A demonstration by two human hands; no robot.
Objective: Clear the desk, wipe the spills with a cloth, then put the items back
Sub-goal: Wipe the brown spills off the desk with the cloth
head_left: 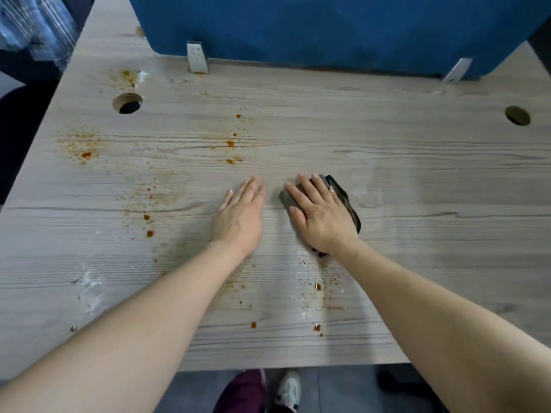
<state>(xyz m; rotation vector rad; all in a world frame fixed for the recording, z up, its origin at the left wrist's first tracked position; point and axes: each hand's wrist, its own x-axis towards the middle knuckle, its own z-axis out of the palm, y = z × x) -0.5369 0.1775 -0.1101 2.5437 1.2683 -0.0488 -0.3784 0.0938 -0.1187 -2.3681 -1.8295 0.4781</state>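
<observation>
A light wood-grain desk [417, 180] fills the view. A dark grey cloth [347, 201] lies at its middle, and my right hand [323, 216] presses flat on top of it with the fingers spread. My left hand [240, 216] rests palm down on the bare wood just left of the cloth, holding nothing. Orange-brown spill spots [86, 155] are scattered over the left half, with more spots [230, 143] in the middle and crumbs [317, 287] near the front under my right forearm. Whitish wet smears [89, 289] show at the front left.
A blue partition panel [328, 28] stands along the desk's back edge on two metal brackets [196, 58]. Cable holes sit at the back left [127, 102] and back right [517, 115]. Below the front edge a shoe [287, 389] shows on the floor.
</observation>
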